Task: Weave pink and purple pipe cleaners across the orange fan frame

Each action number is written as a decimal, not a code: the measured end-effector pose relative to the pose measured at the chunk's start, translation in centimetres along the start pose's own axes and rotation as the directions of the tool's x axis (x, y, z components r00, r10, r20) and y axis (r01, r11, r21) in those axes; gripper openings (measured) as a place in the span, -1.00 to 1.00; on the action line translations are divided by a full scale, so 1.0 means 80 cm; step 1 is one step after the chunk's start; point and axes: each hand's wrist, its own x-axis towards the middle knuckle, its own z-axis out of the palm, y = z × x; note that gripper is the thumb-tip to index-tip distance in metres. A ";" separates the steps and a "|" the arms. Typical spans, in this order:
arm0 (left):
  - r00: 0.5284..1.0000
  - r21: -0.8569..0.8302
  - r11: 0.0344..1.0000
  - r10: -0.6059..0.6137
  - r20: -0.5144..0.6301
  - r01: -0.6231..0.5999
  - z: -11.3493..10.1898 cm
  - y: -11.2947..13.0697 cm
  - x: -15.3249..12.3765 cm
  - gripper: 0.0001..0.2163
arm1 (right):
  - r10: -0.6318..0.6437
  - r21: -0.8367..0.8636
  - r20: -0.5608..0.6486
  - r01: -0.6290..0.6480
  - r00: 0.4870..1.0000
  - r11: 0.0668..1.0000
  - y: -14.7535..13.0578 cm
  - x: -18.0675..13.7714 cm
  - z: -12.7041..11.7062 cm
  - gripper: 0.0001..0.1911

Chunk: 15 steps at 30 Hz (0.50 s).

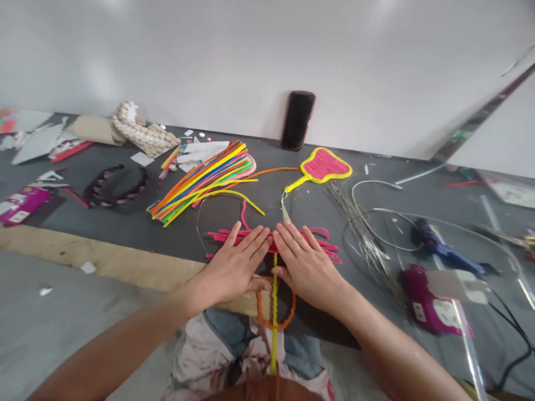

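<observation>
Left to right from my remote station: a multicoloured bundle of fuzzy stems (pixel 200 184), far left; the left hand (pixel 240 262), open flat atop pink strips (pixel 271 243) at near centre, gripping nothing; a twisted yellow stem (pixel 275 303), nearer; the right hand (pixel 307 264), likewise flat on the strips, thumb beside the stem; thin wires (pixel 361 234), right.

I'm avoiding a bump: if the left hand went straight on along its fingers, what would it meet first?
Most likely the right hand, its fingertips just ahead over the thin, fuzzy pinkish-red stems; depth is unclear here.
</observation>
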 end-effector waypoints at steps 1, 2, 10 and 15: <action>1.000 -0.008 1.000 -0.013 0.017 0.014 0.003 0.000 -0.001 -0.18 | 0.026 -0.017 0.048 -0.025 0.999 1.000 -0.002 0.000 0.008 -0.33; 0.999 -0.019 1.000 -0.024 0.031 0.024 0.005 -0.001 -0.001 -0.17 | 0.055 -0.032 0.082 -0.053 0.995 0.998 -0.001 -0.001 0.014 -0.26; 0.993 -0.117 0.989 -0.078 0.084 0.087 0.015 -0.002 0.001 -0.08 | 0.078 -0.088 0.204 -0.061 0.976 0.994 0.019 -0.004 0.025 -0.09; 0.993 -0.126 0.987 -0.092 0.077 0.101 0.015 0.003 0.002 -0.09 | 0.084 -0.103 0.208 -0.063 0.975 0.993 0.020 -0.004 0.030 -0.12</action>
